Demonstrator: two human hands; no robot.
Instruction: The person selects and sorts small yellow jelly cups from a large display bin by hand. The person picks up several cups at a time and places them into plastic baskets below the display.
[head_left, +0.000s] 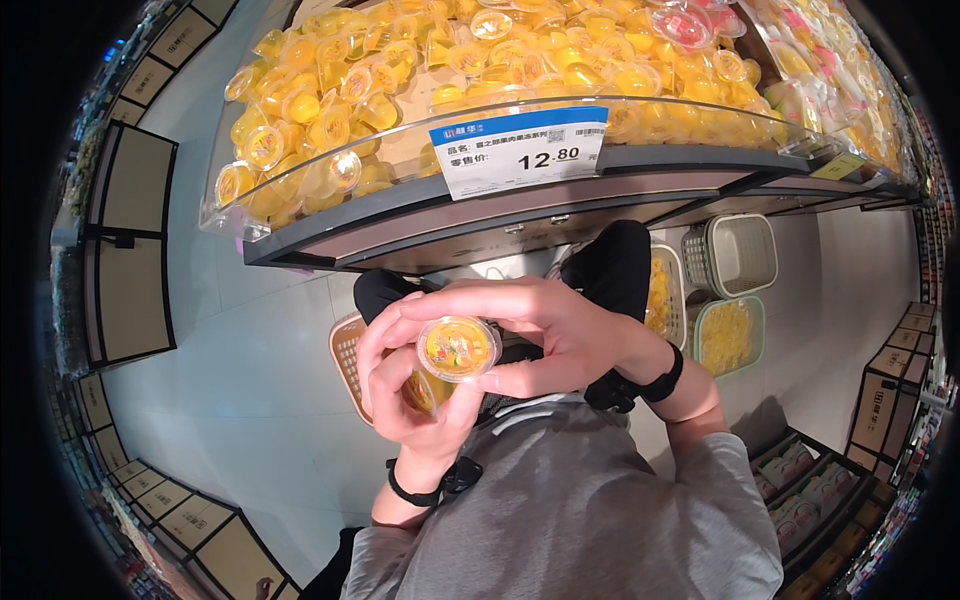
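In front of my body, both hands meet around a yellow jelly cup (457, 349) whose printed round lid faces up. My left hand (420, 375) has its fingers curled around the cup's left side, and a second yellow jelly cup (421, 393) lies in its palm. Thumb and fingers of my right hand (544, 330) touch the first cup's rim from the right. Beyond my hands, a display bin with a clear plastic front edge (375, 161) holds a heap of yellow jelly cups (330, 97). A few pink-lidded cups (681, 26) lie at its far side.
A price sign (521, 154) stands on the bin's front. An orange basket (349, 360) is on the floor at left. At right are a stack of pale baskets (742, 255), a green-rimmed basket (759, 337) of yellow cups and another basket partly behind my leg. Shelving curves along both sides.
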